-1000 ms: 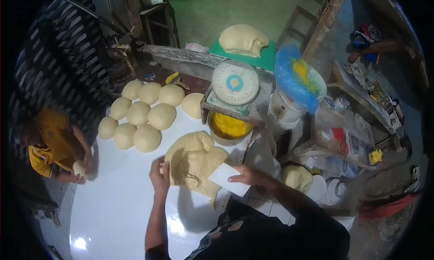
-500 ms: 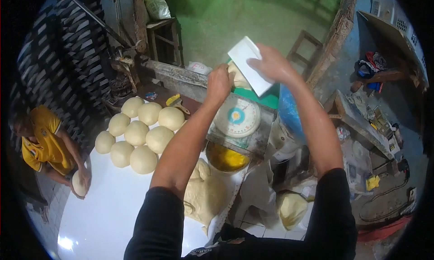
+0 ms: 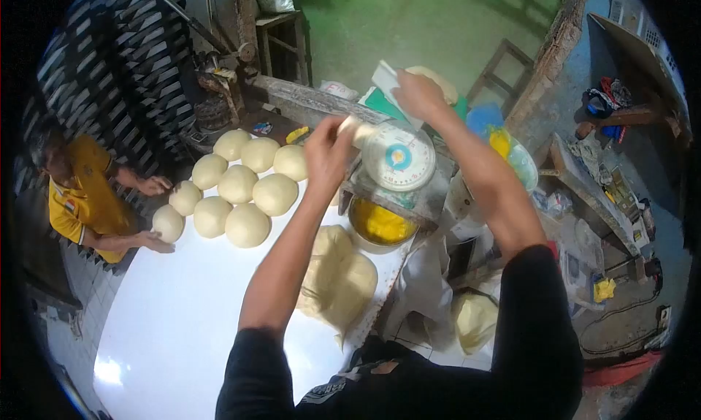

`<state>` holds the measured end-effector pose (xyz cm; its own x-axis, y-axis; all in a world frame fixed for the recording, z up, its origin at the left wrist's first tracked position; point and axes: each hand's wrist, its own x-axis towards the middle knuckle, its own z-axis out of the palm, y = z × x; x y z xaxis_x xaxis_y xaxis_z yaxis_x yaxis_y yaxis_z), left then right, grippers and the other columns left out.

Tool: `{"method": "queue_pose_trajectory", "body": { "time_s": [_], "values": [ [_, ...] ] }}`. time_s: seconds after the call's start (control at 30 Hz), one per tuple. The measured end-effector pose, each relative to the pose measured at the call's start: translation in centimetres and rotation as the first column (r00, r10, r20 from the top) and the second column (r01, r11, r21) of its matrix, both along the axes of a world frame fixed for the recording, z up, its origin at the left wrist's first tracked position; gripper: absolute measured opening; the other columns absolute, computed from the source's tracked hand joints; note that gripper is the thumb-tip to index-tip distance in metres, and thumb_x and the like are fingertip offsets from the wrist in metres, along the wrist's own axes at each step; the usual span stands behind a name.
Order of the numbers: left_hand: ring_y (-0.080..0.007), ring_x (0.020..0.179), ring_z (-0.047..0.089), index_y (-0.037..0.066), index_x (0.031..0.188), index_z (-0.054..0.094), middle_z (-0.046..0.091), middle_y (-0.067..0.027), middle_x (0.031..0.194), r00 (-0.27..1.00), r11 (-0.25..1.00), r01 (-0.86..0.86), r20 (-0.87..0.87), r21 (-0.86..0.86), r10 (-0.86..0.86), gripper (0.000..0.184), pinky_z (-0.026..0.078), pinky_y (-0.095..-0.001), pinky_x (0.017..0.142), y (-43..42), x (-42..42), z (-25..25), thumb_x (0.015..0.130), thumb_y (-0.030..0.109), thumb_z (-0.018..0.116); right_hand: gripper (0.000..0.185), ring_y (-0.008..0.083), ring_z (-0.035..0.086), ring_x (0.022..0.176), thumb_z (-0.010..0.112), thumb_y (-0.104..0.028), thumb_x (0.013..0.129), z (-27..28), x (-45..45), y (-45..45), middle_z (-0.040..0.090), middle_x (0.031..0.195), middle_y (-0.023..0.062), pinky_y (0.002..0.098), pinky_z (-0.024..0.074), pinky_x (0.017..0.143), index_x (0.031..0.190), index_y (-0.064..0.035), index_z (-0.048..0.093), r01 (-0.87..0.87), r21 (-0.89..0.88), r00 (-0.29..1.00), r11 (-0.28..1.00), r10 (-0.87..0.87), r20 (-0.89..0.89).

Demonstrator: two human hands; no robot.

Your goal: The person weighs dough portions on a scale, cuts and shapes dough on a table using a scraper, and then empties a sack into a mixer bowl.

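Observation:
My left hand (image 3: 326, 153) pinches a small, blurred piece of dough (image 3: 359, 131) just left of the dial scale (image 3: 399, 157). In my right hand (image 3: 421, 96) is a white dough scraper (image 3: 385, 79), turned nearly edge-on over the green pan (image 3: 380, 103) behind the dial. A larger lump of dough (image 3: 437, 82) rests on that pan, partly hidden by my right hand. Nearer to me, a big slack mass of dough (image 3: 337, 277) lies on the white table (image 3: 182, 314) between my forearms.
Several round dough balls (image 3: 237, 184) sit grouped at the table's far left. A co-worker in a yellow shirt (image 3: 95, 190) has a hand at the outermost ball (image 3: 168, 223). Below the scale stands a bowl of yellow stuff (image 3: 382, 223); a bucket (image 3: 522, 164) is at the right.
My left hand has come away from the pan toward me with a dough piece. The scraper has tilted edge-on and uncovers the lump. The co-worker's ball now sits beside the others.

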<state>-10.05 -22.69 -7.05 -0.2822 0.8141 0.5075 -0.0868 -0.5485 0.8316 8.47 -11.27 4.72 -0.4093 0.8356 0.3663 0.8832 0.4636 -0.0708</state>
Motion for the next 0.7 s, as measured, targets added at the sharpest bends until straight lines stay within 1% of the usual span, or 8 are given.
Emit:
{"method": "queue_pose_trajectory", "body": {
  "time_s": [0.07, 0.13, 0.17, 0.23, 0.3, 0.33, 0.4, 0.7],
  "values": [
    [-0.0241, 0.090, 0.067, -0.004, 0.111, 0.065, 0.067, -0.0146, 0.100, 0.844, 0.916, -0.360, -0.357, 0.178, 0.401, 0.020, 0.052, -0.0343, 0.080, -9.5, -2.5, -2.1, 0.093, 0.003, 0.068, 0.033, 0.0442, 0.068, 0.092, 0.063, -0.025, 0.094, -2.1, 1.8, -4.2, 0.070, 0.094, 0.0266, 0.0553, 0.0533, 0.076, 0.116, 0.0003, 0.061, -0.043, 0.096, 0.981, 0.994, 0.060, -0.184],
    [-0.0414, 0.099, 0.063, -0.005, 0.121, 0.062, 0.065, -0.0210, 0.108, 0.628, 0.856, -0.494, -0.616, 0.155, 0.475, 0.030, 0.051, -0.0452, 0.088, -17.9, -4.9, -10.8, 0.091, -0.003, 0.064, 0.053, 0.0423, 0.067, 0.107, 0.063, -0.034, 0.097, -5.0, 2.5, -11.1, 0.068, 0.113, 0.0309, 0.0494, 0.0518, 0.093, 0.135, 0.0021, 0.054, -0.108, -0.196, 0.913, 0.975, 0.020, -0.407],
    [-0.0451, 0.109, 0.059, -0.004, 0.130, 0.057, 0.062, -0.0242, 0.119, 0.545, 0.854, -0.510, -0.731, 0.100, 0.411, 0.042, 0.047, -0.0500, 0.095, -21.7, -6.0, -18.0, 0.089, 0.002, 0.067, 0.061, 0.0402, 0.063, 0.116, 0.063, -0.039, 0.098, -10.9, 3.3, -13.0, 0.062, 0.128, 0.0303, 0.0467, 0.0487, 0.100, 0.142, 0.0013, 0.050, -0.148, 0.028, 0.946, 0.989, 0.150, -0.288],
    [-0.0452, 0.127, 0.051, -0.002, 0.141, 0.050, 0.055, -0.0260, 0.137, 0.342, 0.838, -0.483, -0.936, -0.255, -0.088, 0.059, 0.041, -0.0504, 0.108, -31.1, -6.2, -28.2, 0.088, 0.014, 0.071, 0.067, 0.0399, 0.058, 0.125, 0.069, -0.039, 0.095, -15.4, 1.0, -19.8, 0.059, 0.136, 0.0253, 0.0457, 0.0450, 0.107, 0.145, 0.0009, 0.048, -0.104, -0.490, 0.952, 0.865, -0.057, -0.302],
    [-0.0437, 0.134, 0.046, -0.003, 0.144, 0.046, 0.051, -0.0244, 0.144, 0.214, 0.813, -0.497, -0.951, -0.303, -0.224, 0.062, 0.039, -0.0496, 0.111, -37.0, -5.4, -26.2, 0.089, 0.014, 0.070, 0.060, 0.0356, 0.064, 0.116, 0.067, -0.039, 0.096, -24.1, 0.3, -24.7, 0.065, 0.128, 0.0237, 0.0438, 0.0491, 0.101, 0.139, 0.0009, 0.054, -0.359, -0.515, 0.920, 0.779, 0.203, -0.335],
    [-0.0437, 0.134, 0.046, -0.003, 0.144, 0.046, 0.051, -0.0244, 0.144, 0.192, 0.827, -0.478, -0.954, -0.295, -0.230, 0.062, 0.039, -0.0496, 0.111, -38.0, -6.5, -26.9, 0.089, 0.014, 0.070, 0.057, 0.0334, 0.066, 0.112, 0.067, -0.040, 0.097, -28.4, -0.1, -27.1, 0.068, 0.123, 0.0229, 0.0428, 0.0512, 0.097, 0.136, 0.0009, 0.057, -0.477, -0.529, 0.875, 0.702, 0.319, -0.365],
    [-0.0428, 0.137, 0.043, -0.003, 0.146, 0.043, 0.047, -0.0250, 0.148, 0.675, 0.704, -0.505, -0.737, -0.500, -0.040, 0.064, 0.038, -0.0493, 0.113, -40.7, -7.6, -28.4, 0.090, 0.015, 0.070, 0.049, 0.0305, 0.069, 0.101, 0.064, -0.034, 0.098, -29.7, -1.1, -32.0, 0.071, 0.112, 0.0225, 0.0415, 0.0532, 0.090, 0.132, 0.0013, 0.059, -0.510, -0.761, 0.855, 0.401, 0.143, -0.498],
    [-0.0559, 0.143, 0.030, 0.000, 0.148, 0.042, 0.034, -0.0316, 0.156, 0.388, 0.672, -0.600, -0.892, -0.435, -0.232, 0.081, 0.029, -0.0621, 0.115, -45.6, -11.2, -35.1, 0.090, 0.046, 0.072, 0.049, 0.0339, 0.069, 0.105, 0.065, -0.033, 0.096, -29.3, 0.2, -33.1, 0.070, 0.115, 0.0217, 0.0417, 0.0513, 0.094, 0.133, -0.0019, 0.058, -0.534, -0.784, 0.837, 0.316, 0.066, -0.543]
  ]
}}
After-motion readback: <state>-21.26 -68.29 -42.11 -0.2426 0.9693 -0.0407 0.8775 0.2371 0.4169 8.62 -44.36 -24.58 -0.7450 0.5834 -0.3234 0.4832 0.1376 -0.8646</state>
